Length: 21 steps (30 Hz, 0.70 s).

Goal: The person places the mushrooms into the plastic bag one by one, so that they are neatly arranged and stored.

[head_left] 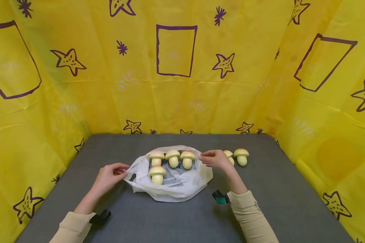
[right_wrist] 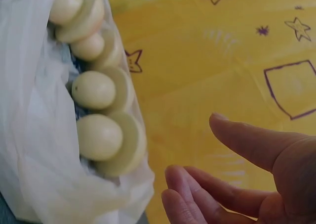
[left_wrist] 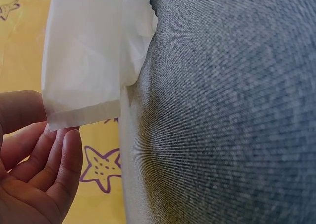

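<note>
A white plastic bag (head_left: 182,194) lies spread on the table with its mouth facing up. Inside it rest several pale yellow toy mushrooms (head_left: 173,158), three in a row at the back and one nearer the front. My left hand (head_left: 109,175) pinches the bag's left edge; the left wrist view shows a flap of the white bag (left_wrist: 84,61) between thumb and fingers. By the bag's right rim is my right hand (head_left: 215,159). In the right wrist view its thumb and fingers (right_wrist: 247,140) stand apart with nothing between them.
Two more toy mushrooms stand right of the bag, one whole in view (head_left: 241,157) and one partly behind my right hand (head_left: 228,154). The dark grey table (head_left: 176,222) is enclosed by yellow cloth walls (head_left: 176,101) with purple drawings.
</note>
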Tool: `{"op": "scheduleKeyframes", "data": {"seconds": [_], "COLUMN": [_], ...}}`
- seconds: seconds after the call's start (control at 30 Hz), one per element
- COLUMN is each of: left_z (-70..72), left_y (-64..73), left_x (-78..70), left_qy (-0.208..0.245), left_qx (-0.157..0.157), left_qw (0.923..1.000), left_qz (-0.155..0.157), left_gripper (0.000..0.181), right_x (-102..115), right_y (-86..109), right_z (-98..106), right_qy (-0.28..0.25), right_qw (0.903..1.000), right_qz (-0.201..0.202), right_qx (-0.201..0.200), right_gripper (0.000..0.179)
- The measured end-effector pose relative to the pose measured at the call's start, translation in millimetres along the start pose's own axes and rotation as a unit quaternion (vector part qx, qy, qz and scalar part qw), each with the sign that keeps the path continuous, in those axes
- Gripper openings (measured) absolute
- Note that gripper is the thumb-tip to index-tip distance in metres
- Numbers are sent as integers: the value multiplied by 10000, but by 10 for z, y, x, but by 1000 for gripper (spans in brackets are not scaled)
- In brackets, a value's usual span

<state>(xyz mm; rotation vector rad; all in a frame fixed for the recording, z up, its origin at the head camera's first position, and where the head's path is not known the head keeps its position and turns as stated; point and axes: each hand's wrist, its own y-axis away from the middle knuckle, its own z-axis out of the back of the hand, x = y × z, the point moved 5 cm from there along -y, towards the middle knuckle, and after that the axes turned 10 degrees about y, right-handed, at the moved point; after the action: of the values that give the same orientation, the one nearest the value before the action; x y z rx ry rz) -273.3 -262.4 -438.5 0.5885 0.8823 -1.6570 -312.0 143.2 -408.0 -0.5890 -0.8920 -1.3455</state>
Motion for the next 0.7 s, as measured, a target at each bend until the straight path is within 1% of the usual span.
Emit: {"op": "scheduleKeyframes", "data": {"seconds": [0.13,0.4,0.63,0.7], "left_z": [-6,-28,-31,-31], "left_y": [-3,-10,-18,-19], "left_x": [-5,-4,-5,-3], "left_qy": [4,-5,2,14], "left_qx": [-27,-7,12,28], "left_qw": [10000,10000,10000,10000], "left_qz": [2,31,-21,-11], "left_gripper": [21,21,21,21], "right_x": [-93,-266,-368,-388], "right_y": [4,33,67,74], "right_z": [122,347,495,538], "right_qy": [71,124,321,360], "right_qw": [9999,9992,9980,9976], "right_qz": [-42,-307,-481,-511], "right_qx": [-108,-241,-247,-302], "right_gripper": [42,49,52,51]}}
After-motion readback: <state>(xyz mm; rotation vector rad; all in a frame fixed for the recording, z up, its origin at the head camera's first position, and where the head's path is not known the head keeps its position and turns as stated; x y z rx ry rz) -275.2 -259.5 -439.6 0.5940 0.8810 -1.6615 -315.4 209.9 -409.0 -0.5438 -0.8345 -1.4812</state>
